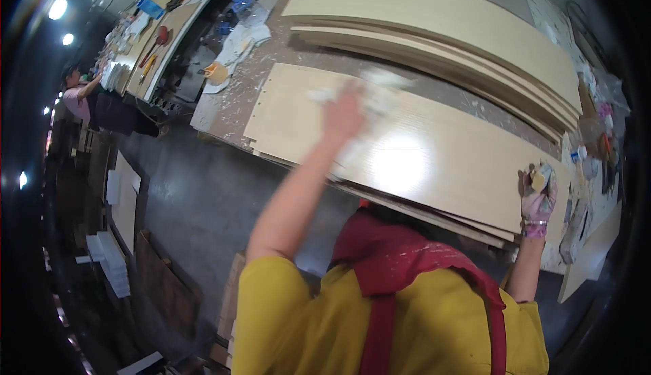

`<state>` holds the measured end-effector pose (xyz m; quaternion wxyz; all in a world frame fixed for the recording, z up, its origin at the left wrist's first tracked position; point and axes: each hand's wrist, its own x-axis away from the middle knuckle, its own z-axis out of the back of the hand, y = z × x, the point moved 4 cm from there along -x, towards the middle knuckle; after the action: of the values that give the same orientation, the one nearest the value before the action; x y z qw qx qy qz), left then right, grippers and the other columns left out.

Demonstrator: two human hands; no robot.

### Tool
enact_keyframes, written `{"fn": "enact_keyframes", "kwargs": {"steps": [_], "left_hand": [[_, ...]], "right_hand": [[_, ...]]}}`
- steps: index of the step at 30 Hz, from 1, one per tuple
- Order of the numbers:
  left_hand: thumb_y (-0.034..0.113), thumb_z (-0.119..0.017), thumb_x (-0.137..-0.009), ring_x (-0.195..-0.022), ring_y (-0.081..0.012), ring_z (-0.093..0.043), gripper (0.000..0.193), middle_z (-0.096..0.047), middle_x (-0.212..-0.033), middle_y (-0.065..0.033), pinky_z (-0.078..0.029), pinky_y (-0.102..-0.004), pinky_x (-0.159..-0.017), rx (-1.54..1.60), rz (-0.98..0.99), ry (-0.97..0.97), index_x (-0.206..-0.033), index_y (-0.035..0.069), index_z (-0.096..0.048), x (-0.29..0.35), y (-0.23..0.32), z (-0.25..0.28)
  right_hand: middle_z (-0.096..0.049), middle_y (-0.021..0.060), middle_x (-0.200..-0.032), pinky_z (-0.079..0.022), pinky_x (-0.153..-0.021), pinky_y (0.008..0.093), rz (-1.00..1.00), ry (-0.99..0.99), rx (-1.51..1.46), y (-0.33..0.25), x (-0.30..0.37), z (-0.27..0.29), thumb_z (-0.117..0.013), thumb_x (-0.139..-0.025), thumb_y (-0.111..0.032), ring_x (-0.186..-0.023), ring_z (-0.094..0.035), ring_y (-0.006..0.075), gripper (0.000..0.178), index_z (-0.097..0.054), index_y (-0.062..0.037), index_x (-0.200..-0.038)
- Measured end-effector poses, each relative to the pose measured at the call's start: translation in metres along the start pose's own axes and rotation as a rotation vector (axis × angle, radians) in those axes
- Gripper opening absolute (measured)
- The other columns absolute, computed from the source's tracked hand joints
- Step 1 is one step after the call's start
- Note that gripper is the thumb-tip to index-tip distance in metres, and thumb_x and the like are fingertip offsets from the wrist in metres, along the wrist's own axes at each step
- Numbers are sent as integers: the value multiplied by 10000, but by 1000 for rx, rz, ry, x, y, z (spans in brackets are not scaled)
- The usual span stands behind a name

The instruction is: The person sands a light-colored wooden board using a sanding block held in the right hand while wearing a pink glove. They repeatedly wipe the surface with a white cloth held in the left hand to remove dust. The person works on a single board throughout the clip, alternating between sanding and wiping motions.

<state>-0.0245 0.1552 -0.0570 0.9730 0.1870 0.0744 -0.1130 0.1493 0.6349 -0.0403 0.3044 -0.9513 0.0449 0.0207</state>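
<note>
A long pale wood-tone board [447, 171] lies on top of others across the near side of the bench, and a light glares off its surface. My left hand [344, 114], bare and smeared by motion, is on the board's left part with a white cloth [381, 93] bunched at its fingers. At the right end of the board, my right hand [539, 202] wears a pink-stained white glove. Its fingers are closed around a small yellowish block-like piece [540, 180], whose exact kind I cannot make out.
Behind lies a stack of similar boards [434, 9]. An orange-tan cup [215, 72] and white cloths [245, 44] are at the bench's left end; clutter lines its right edge. Another person [102, 104] works at a far-left bench. Panels [124, 199] stand beyond the grey floor.
</note>
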Motion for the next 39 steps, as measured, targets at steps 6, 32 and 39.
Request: {"fn": "enact_keyframes", "kwargs": {"steps": [6, 32, 39], "left_hand": [[472, -539, -875, -1002, -396, -612, 529, -644, -1058, -243, -491, -446, -858, -457, 761, -10, -1091, 4, -657, 68, -395, 163], [295, -727, -747, -1308, -383, -346, 500, -433, -1400, -103, -341, -531, -999, 151, -844, -305, -1206, 146, -599, 22, 353, -54], [256, -737, -731, -1296, -392, -356, 511, -435, -1394, -110, -332, -513, -1024, 131, -848, -308, -1197, 111, -585, 21, 359, -53]], "right_hand": [[-598, 118, -1124, -453, -964, 474, 11, 295, -11, 15, -5, 3, -543, -888, -318, -1026, -581, 302, 453, -490, -92, -1278], [-610, 103, -1130, -466, -860, 271, 315, 582, 1173, -198, 11, 91, -606, -886, -153, -997, -601, 159, 379, -536, -58, -1247], [-607, 79, -1131, -453, -893, 287, 271, 500, 1264, -193, 3, 108, -605, -889, -171, -1033, -574, 160, 359, -547, -79, -1232]]}}
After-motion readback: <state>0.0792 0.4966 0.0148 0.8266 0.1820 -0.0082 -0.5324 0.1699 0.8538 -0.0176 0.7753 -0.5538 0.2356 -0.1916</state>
